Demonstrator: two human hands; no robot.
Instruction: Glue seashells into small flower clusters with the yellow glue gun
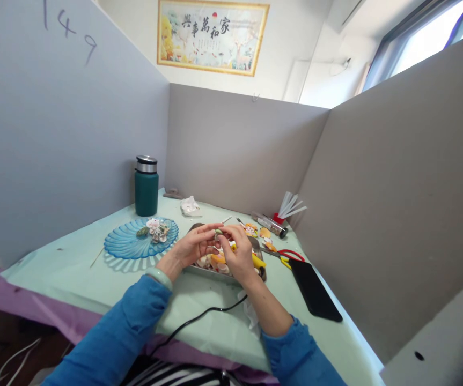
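My left hand [195,244] and my right hand [237,256] meet over a metal tray [211,275]. Pinched between their fingertips is a small greenish piece [217,234]; fingers cover part of it, and I cannot tell its exact kind. Seashells [204,262] in pale and orange tones fill the tray below. A yellow tool [259,261], apparently a glue gun, lies at the tray's right side, partly behind my right hand. To the left, a blue scalloped glass plate [122,242] bears a cluster of shells and flower-like pieces [155,229].
A green bottle [146,187] stands behind the plate. Scissors [289,254] and a black phone [315,289] lie at right. Translucent sticks [289,205] stand in a red holder beside a clear tube [269,224]. A black cable [203,317] crosses the front. Grey partitions enclose the table.
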